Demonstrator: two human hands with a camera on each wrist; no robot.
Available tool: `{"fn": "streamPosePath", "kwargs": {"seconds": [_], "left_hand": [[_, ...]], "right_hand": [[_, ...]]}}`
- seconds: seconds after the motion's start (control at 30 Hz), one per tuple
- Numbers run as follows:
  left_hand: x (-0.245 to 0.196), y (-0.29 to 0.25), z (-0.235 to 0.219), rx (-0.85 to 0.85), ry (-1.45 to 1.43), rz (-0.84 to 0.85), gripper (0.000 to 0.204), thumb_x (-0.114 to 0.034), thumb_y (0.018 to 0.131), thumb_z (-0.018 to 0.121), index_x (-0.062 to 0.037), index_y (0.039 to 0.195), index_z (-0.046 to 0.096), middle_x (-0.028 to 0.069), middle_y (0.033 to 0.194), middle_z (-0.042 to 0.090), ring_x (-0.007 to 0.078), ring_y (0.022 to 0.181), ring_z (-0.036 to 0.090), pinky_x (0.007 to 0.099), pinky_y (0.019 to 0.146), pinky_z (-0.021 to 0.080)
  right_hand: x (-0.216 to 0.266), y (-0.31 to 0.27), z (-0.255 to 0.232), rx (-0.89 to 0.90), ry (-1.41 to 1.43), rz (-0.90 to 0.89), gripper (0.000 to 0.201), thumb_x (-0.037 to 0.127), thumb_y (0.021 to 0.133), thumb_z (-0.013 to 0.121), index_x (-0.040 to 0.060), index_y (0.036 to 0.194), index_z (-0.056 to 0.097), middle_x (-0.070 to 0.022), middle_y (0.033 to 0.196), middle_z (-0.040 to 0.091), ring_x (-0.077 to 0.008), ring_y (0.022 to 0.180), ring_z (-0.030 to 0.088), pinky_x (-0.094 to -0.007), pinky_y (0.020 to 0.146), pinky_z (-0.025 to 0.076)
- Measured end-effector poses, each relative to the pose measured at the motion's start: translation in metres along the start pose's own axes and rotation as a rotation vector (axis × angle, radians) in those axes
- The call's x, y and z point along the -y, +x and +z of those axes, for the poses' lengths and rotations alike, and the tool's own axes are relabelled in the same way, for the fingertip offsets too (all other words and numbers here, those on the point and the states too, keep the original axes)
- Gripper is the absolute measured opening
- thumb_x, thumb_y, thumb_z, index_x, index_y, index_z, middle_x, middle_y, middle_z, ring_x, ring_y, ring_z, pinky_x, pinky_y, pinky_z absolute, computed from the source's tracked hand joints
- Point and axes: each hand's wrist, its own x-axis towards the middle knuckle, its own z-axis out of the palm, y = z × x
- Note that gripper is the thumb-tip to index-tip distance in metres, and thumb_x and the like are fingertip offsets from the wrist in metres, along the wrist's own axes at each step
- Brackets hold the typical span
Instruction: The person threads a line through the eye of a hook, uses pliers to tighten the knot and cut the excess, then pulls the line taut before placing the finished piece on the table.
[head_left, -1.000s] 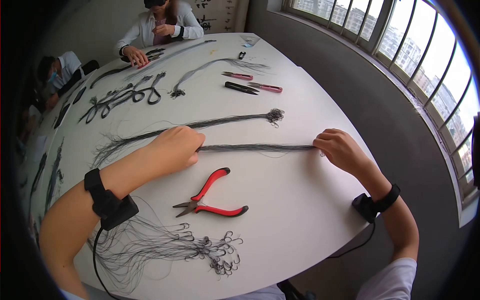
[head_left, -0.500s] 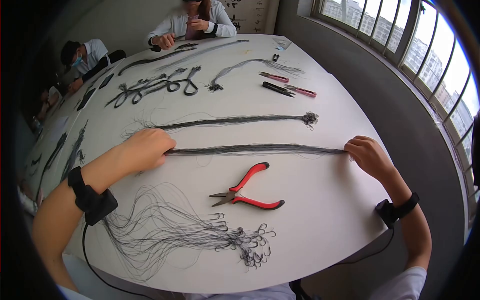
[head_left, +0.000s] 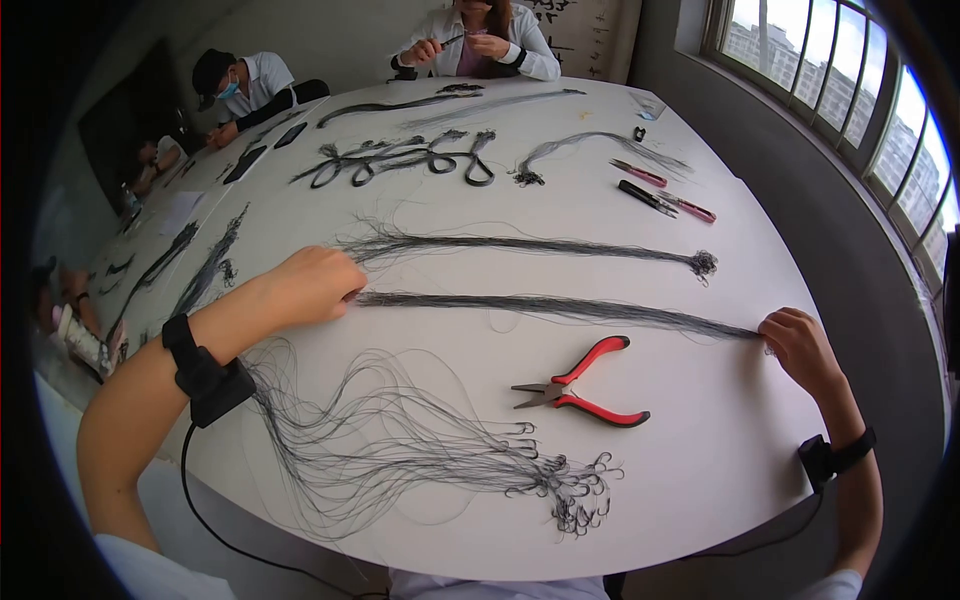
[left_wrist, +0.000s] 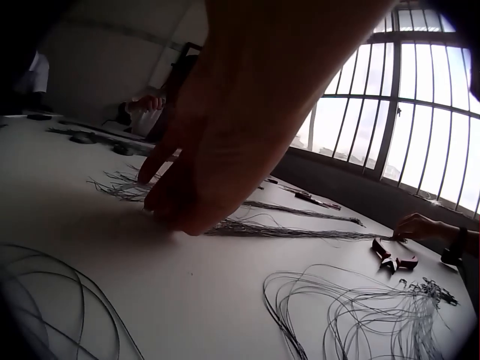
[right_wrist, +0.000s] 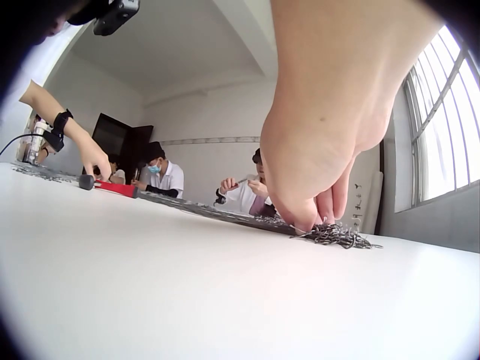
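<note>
A long bundle of dark fishing lines with hooks [head_left: 550,308] lies stretched across the table. My right hand [head_left: 800,345] pinches its right end, where a clump of hooks [right_wrist: 337,235] pokes out below the fingers. At the opposite end my left hand [head_left: 310,288] has its fingers bent down around the line ends, partly hidden by the hand itself. A second such bundle [head_left: 520,243] runs parallel just behind. Red-handled pliers [head_left: 605,412] lie spread in front of the stretched bundle. Closer to me, a looser fan of hooked lines [head_left: 400,450] spreads over the table.
Pink snips [head_left: 690,207] and black snips [head_left: 645,197] lie at the back right. Several looped bundles [head_left: 400,170] rest further back. A person [head_left: 490,40] works across the table, another [head_left: 250,85] at the far left. Cables trail from my wrist cameras.
My left hand has slid leftward along the bundle to its end, away from the pliers. The right hand keeps its pinch on the hook end. The head view has turned left.
</note>
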Motion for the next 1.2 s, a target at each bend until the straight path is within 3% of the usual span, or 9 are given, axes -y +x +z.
{"fn": "streamPosePath", "kwargs": {"seconds": [0.07,0.2,0.27,0.4,0.57,0.7,0.77,1.07,1.2], "left_hand": [[0.001,-0.006,-0.003,0.091,-0.011,-0.070,0.011,-0.004,0.064,0.063,-0.0043,0.075,0.061,0.0122,0.077,0.062,0.0316,0.082,0.060,0.0405,0.071,0.048],[0.000,-0.012,-0.010,0.099,0.030,-0.126,0.014,-0.004,0.065,0.061,-0.0051,0.079,0.061,0.0118,0.081,0.062,0.0308,0.084,0.060,0.0400,0.071,0.048],[-0.006,-0.007,-0.016,-0.061,0.024,-0.113,0.022,-0.005,0.067,0.060,-0.0058,0.089,0.060,0.0114,0.089,0.061,0.0301,0.086,0.060,0.0401,0.072,0.048],[-0.019,0.008,-0.024,-0.198,-0.032,-0.071,0.029,-0.006,0.071,0.060,-0.0061,0.099,0.057,0.0099,0.100,0.058,0.0298,0.090,0.058,0.0395,0.075,0.047],[-0.036,0.026,-0.021,-0.335,-0.186,0.168,0.030,-0.009,0.075,0.061,-0.0069,0.104,0.057,0.0085,0.105,0.057,0.0282,0.092,0.058,0.0385,0.078,0.047],[-0.045,0.042,-0.003,-0.390,-0.169,0.277,0.024,-0.007,0.075,0.060,-0.0070,0.099,0.057,0.0071,0.098,0.057,0.0262,0.087,0.059,0.0383,0.073,0.048],[-0.052,0.041,-0.010,-0.160,-0.237,0.070,0.015,-0.007,0.075,0.060,-0.0060,0.090,0.057,0.0071,0.090,0.058,0.0268,0.082,0.059,0.0376,0.070,0.047],[-0.050,0.036,-0.003,-0.267,-0.251,0.112,0.007,-0.005,0.074,0.060,-0.0026,0.080,0.057,0.0097,0.079,0.058,0.0283,0.079,0.057,0.0365,0.069,0.046],[-0.048,0.029,-0.005,-0.254,-0.232,0.109,0.007,-0.005,0.073,0.060,-0.0026,0.079,0.057,0.0100,0.080,0.059,0.0284,0.079,0.057,0.0370,0.069,0.046]], "right_hand": [[0.001,0.001,-0.001,-0.009,-0.001,-0.010,0.007,-0.002,0.074,0.062,0.0004,0.073,0.055,-0.0102,0.070,0.060,-0.0264,0.072,0.058,-0.0367,0.067,0.048],[0.002,0.001,0.001,-0.046,0.001,-0.007,0.007,-0.001,0.073,0.063,0.0005,0.075,0.056,-0.0106,0.070,0.060,-0.0269,0.071,0.058,-0.0374,0.068,0.048],[0.002,0.001,0.000,-0.035,0.001,-0.015,0.007,-0.002,0.073,0.063,0.0007,0.076,0.056,-0.0106,0.071,0.060,-0.0270,0.071,0.059,-0.0375,0.068,0.048],[0.001,0.000,-0.003,0.033,-0.002,0.001,0.008,-0.005,0.073,0.061,0.0011,0.077,0.057,-0.0109,0.072,0.061,-0.0272,0.071,0.059,-0.0373,0.068,0.049],[0.002,-0.002,-0.006,0.000,-0.015,-0.026,0.012,-0.007,0.071,0.058,0.0012,0.079,0.058,-0.0114,0.072,0.062,-0.0275,0.072,0.061,-0.0372,0.069,0.050],[-0.005,-0.007,-0.007,0.009,0.000,0.031,0.011,-0.007,0.073,0.058,0.0004,0.081,0.060,-0.0123,0.076,0.064,-0.0278,0.073,0.063,-0.0374,0.066,0.050],[-0.008,-0.011,-0.008,0.024,0.004,0.084,0.009,-0.005,0.074,0.058,0.0003,0.081,0.060,-0.0122,0.076,0.065,-0.0277,0.073,0.063,-0.0372,0.066,0.051],[-0.011,-0.008,-0.010,0.026,0.148,0.234,0.003,0.003,0.081,0.062,0.0019,0.080,0.059,-0.0106,0.073,0.063,-0.0264,0.068,0.062,-0.0356,0.063,0.049],[-0.006,-0.002,-0.015,-0.091,0.126,0.226,0.008,0.006,0.080,0.063,0.0026,0.077,0.056,-0.0094,0.069,0.062,-0.0256,0.067,0.061,-0.0348,0.061,0.049]]}}
